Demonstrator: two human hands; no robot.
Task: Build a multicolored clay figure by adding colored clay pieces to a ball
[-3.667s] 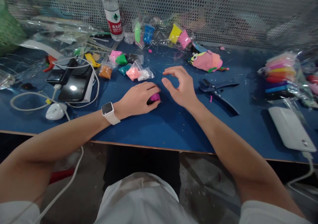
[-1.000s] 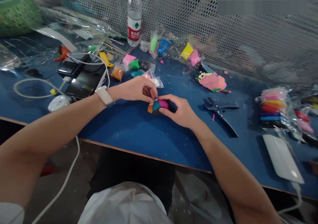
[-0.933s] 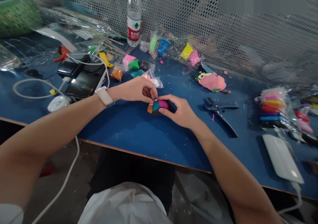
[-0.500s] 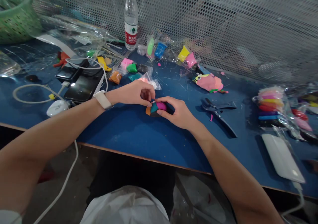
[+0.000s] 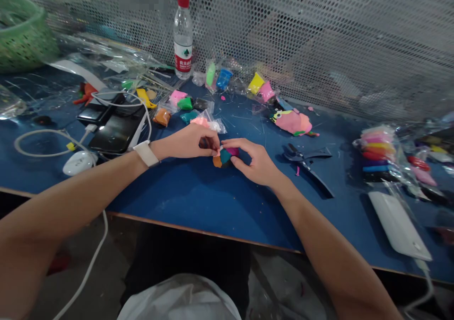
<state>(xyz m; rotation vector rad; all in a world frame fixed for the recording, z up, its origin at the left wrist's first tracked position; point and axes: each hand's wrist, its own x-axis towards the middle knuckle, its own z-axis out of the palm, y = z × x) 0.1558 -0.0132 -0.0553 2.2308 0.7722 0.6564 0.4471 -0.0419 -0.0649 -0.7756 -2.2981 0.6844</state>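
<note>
A small many-coloured clay lump (image 5: 223, 157), orange, teal and magenta, rests on the blue table (image 5: 198, 192). My right hand (image 5: 256, 161) grips it from the right with thumb and fingers wrapped round it. My left hand (image 5: 191, 141), with a white watch on its wrist, pinches a tiny pale bit of clay at the lump's top left. Both hands meet over the lump near the table's middle.
Small bags of coloured clay (image 5: 184, 105) lie behind the hands, a water bottle (image 5: 183, 38) by the mesh wall. A pink clay figure (image 5: 292, 122) and black pliers (image 5: 308, 162) sit to the right; phones (image 5: 115, 128) and cables to the left; a white power bank (image 5: 399, 225) lies at the right edge.
At first my left hand covered the lump and my right hand hovered open. Now both hands are closed on the lump. The view has tilted slightly; the hands have barely shifted lately.
</note>
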